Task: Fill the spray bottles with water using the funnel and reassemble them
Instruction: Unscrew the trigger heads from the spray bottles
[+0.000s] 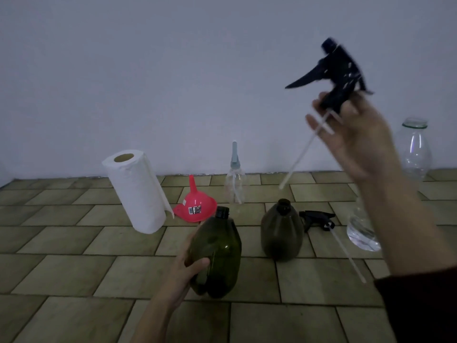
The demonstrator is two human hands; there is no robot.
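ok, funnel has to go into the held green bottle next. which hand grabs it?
Probably left. The red funnel sits just beyond the left hand, but that hand grips the green bottle. The right hand is raised high, holding the black spray head.

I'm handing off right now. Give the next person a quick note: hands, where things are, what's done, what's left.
Left hand grips an uncapped green bottle.
Right hand holds a black sprayer head up in the air, tube hanging.
Second green bottle stands uncapped, its sprayer head lying beside it.
Red funnel sits upside down, unused.
Done: both heads off.
Left: fill both, screw heads back.
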